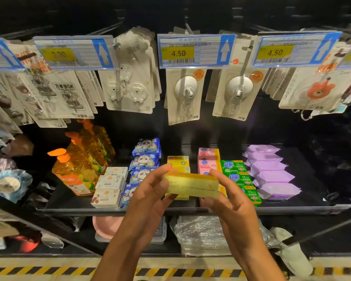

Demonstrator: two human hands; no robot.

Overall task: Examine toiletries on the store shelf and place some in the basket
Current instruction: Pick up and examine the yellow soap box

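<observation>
A yellow soap box [192, 185] is held up in front of the black shelf [109, 210], long side facing me. My left hand [150, 191] grips its left end, thumb on the front and fingers behind. My right hand [229, 196] holds its right end the same way. Behind it on the shelf lie more yellow soap boxes [178, 161], pink soap boxes [208, 159] and green soap boxes [237, 173]. No basket is in view.
Orange pump bottles [77, 171] stand at the shelf's left, then white soap boxes [109, 185] and blue panda packs [145, 157]. Purple packs [272, 173] lie at the right. Carded hooks [185, 94] and price tags [195, 50] hang overhead. A lower shelf holds plastic-wrapped goods [199, 234].
</observation>
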